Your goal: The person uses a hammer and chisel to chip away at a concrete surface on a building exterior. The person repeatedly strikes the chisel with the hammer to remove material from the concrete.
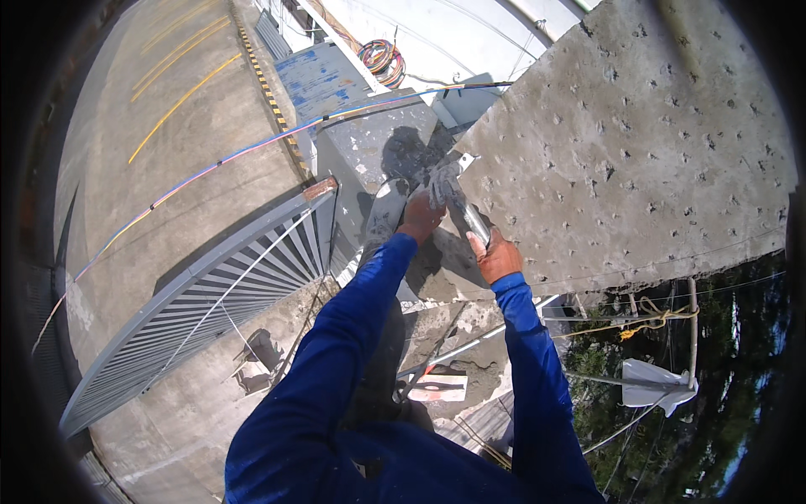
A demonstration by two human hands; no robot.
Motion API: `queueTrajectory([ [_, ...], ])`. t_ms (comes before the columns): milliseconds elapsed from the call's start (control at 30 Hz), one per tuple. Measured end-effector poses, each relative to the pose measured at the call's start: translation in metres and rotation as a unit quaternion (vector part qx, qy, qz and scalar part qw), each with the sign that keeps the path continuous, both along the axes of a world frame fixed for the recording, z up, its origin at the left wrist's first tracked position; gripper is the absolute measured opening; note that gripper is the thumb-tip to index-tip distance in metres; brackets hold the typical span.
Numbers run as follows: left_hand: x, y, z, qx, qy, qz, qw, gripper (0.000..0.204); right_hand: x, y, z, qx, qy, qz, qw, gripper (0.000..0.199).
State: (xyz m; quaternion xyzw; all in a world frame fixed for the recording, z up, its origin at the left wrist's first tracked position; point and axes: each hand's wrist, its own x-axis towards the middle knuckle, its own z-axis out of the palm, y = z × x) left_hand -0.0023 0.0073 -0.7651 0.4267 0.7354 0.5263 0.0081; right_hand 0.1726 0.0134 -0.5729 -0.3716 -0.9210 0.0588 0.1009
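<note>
A straight metal bar, smeared with grey mortar, slants across the middle. Its near end is in my right hand, the fingers closed round it. My left hand reaches to the bar's far part. Wet mortar coats its fingers, which look closed against the bar, though their exact grip is hard to make out. Beyond them, a pale end with a small hole sticks out at the edge of a rough concrete wall. A mortar-caked boot stands left of my left hand.
Left of me curves a grey metal railing. A taut multicoloured cable crosses above it. Below my hands lies a flat trowel by wet mortar. At right are scaffold poles, yellow rope and a drop toward trees.
</note>
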Motion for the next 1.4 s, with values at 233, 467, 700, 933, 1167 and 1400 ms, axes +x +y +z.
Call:
queueTrajectory([
  [233,-0.023,-0.018,0.052,-0.099,-0.094,-0.002,0.991,0.025,-0.054,-0.123,0.099,-0.062,0.232,0.224,0.944,0.041],
  [467,-0.022,-0.016,0.038,0.015,-0.077,0.013,0.997,0.027,-0.003,-0.018,0.040,0.061,0.056,0.116,0.990,0.043],
  [700,-0.027,-0.023,0.057,-0.071,-0.076,0.005,0.995,0.032,-0.033,-0.103,0.056,-0.086,0.184,0.124,0.971,0.045],
  [933,-0.026,-0.031,0.087,-0.128,0.003,0.045,0.991,0.021,-0.024,-0.062,0.096,0.040,0.217,0.353,0.909,0.041],
  [1167,-0.032,-0.057,0.107,-0.239,0.122,0.031,0.963,0.023,0.016,-0.023,-0.024,-0.193,0.231,-0.045,0.952,0.048],
  [1400,-0.032,-0.071,0.028,0.049,0.137,0.027,0.989,0.034,-0.018,-0.095,0.024,-0.101,0.212,0.076,0.969,0.029],
])
